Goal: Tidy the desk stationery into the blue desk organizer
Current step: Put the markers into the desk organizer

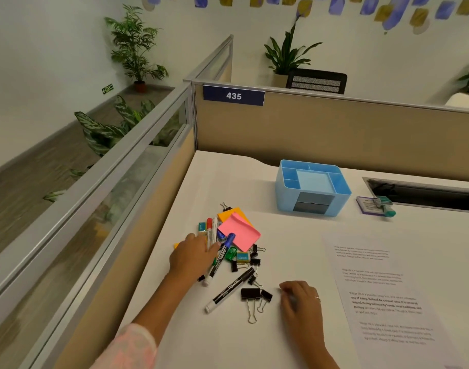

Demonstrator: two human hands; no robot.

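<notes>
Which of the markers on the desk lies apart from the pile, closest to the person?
The black-capped marker. It lies on bare desk below the pile, while the blue-capped marker and the red-capped marker lie in the pile by the left hand.

Blue desk organizer point(312, 189) sits upright at the far side of the desk, its compartments open on top, drawer front facing near. Near-left of it lies the heap: pink sticky pad point(240, 233) over an orange one point(232, 213), blue-capped marker point(221, 258), black marker point(229, 291) lying flat, black binder clips point(250, 293) scattered nearest.
</notes>
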